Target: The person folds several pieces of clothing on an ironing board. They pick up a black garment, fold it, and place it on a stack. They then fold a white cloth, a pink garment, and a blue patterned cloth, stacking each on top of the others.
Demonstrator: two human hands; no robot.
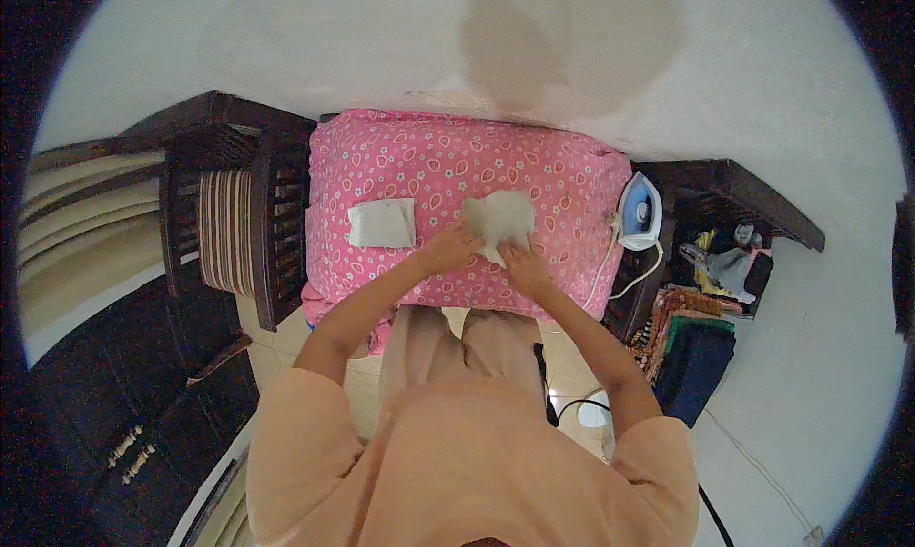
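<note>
A crumpled off-white cloth (509,215) lies on a pink patterned cover (379,147) spread over a table-like surface. My left hand (452,250) is at the cloth's lower left edge, fingers against it. At its lower right part, my right hand (525,267) touches the cloth with bent fingers. Whether either hand grips the fabric is not clear. To the left of both hands rests a folded white cloth (383,223). A blue and white electric iron (638,212) stands beyond the cover's right edge, its white cord trailing down beside the cover.
Dark slatted wooden furniture (268,225) flanks the cover on the left, with a striped cushion (227,232). On the right are a dark wooden armrest (765,197), a stack of folded fabrics (693,361) and a heap of small items (722,265). A wall rises behind the cover.
</note>
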